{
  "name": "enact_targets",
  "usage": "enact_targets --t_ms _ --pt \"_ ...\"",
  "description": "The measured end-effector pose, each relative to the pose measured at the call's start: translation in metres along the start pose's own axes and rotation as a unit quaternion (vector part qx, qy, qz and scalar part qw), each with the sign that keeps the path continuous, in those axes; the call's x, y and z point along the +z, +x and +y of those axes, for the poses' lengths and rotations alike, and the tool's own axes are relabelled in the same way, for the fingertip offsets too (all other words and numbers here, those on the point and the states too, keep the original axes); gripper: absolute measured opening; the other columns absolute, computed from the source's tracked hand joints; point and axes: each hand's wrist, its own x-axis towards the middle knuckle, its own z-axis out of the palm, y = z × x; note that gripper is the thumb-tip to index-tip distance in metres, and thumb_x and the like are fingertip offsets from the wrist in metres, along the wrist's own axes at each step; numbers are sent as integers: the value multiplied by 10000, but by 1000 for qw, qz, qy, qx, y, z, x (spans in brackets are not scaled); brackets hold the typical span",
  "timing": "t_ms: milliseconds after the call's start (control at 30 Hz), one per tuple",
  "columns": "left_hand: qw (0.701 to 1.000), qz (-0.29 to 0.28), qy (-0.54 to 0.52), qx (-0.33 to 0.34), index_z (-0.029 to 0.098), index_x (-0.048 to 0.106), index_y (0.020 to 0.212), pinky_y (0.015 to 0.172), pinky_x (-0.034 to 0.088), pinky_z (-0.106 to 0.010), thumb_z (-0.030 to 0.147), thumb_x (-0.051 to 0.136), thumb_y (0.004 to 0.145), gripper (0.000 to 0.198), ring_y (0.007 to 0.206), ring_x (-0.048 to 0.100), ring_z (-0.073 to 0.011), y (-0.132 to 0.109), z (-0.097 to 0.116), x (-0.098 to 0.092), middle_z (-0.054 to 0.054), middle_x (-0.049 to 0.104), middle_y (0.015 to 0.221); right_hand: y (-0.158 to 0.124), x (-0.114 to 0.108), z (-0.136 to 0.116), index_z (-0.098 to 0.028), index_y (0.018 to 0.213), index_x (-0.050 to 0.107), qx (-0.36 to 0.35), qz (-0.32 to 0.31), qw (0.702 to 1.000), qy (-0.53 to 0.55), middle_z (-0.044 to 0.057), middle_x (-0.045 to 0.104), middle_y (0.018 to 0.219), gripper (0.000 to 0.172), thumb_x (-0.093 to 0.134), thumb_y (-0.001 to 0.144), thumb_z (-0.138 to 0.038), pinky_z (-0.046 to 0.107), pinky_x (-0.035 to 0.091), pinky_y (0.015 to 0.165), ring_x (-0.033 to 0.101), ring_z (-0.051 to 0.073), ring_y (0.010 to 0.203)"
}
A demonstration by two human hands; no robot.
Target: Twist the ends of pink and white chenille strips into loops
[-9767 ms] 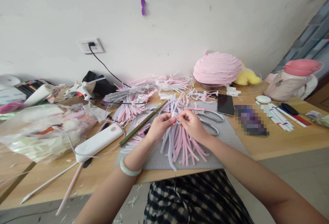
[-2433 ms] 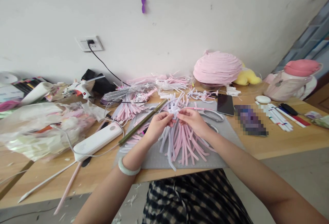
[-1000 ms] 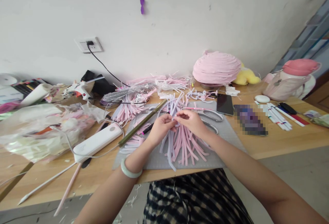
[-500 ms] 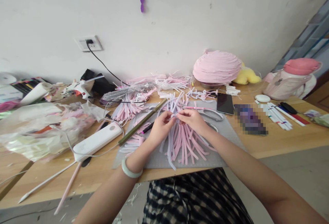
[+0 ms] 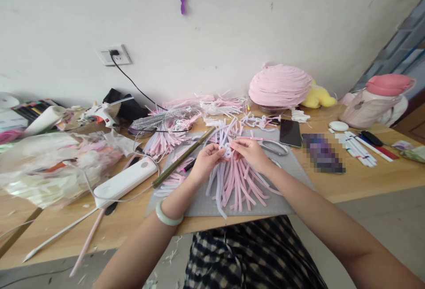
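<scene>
Between my two hands is a small pale lavender pipe cleaner [image 5: 227, 150] bent into curls. My left hand [image 5: 207, 160] pinches its left side, thumb against fingers. My right hand [image 5: 249, 152] grips the right side in the same way. Both hands are above a spread of pink and lavender pipe cleaner strips [image 5: 239, 187], which lie on a grey cutting mat [image 5: 195, 209]. Scissors [image 5: 275, 147] rest just beyond my right hand. Left of my left hand are a dark marker with a pink tip [image 5: 189, 166] and a long olive-green stick [image 5: 179, 160].
A white glue gun [image 5: 105, 114], a white elongated device [image 5: 124, 183] and a plastic bag of scraps [image 5: 59, 165] occupy the left side. Rightward lie a dark phone [image 5: 290, 132], several white markers [image 5: 360, 149] and a pink-lidded jug [image 5: 375, 103]. A pink coiled bundle [image 5: 280, 86] stands behind.
My hands have drawn slightly apart, and the curled pipe cleaner between the fingertips shows more clearly. The things on the table have stayed in place.
</scene>
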Motion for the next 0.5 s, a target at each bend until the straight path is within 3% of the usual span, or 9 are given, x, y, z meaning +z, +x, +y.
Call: enact_targets --t_ms 67,233,367,500 --pt "998 32 40 33 154 505 703 620 463 -241 341 705 593 295 550 598 -104 2 -3 0 39 603 573 1 1 3 -148 664 591 19 -5 1000 0 -17 551 496 231 598 690 -378 229 431 465 525 109 450" --pt "992 34 114 43 148 551 734 583 449 -230 351 653 644 244 547 595 -109 2 1 0 29 611 588 3 1 8 -154 645 594 -6 9 999 -40 -17 567 549 186 623 672 -336 237 446 511 536 109 486" --pt "996 39 69 29 136 588 697 541 406 -179 281 657 630 173 502 532 -61 2 7 -3 43 577 552 4 1 5 -157 647 584 28 18 999 26 -20 572 545 173 643 655 -318 232 464 513 555 109 504" --pt "999 43 26 19 138 592 700 565 415 -186 276 655 621 170 513 528 -63 2 9 -5 38 585 548 4 1 1 -153 643 574 53 11 997 58 -26 571 515 180 655 645 -313 228 472 500 554 103 480"
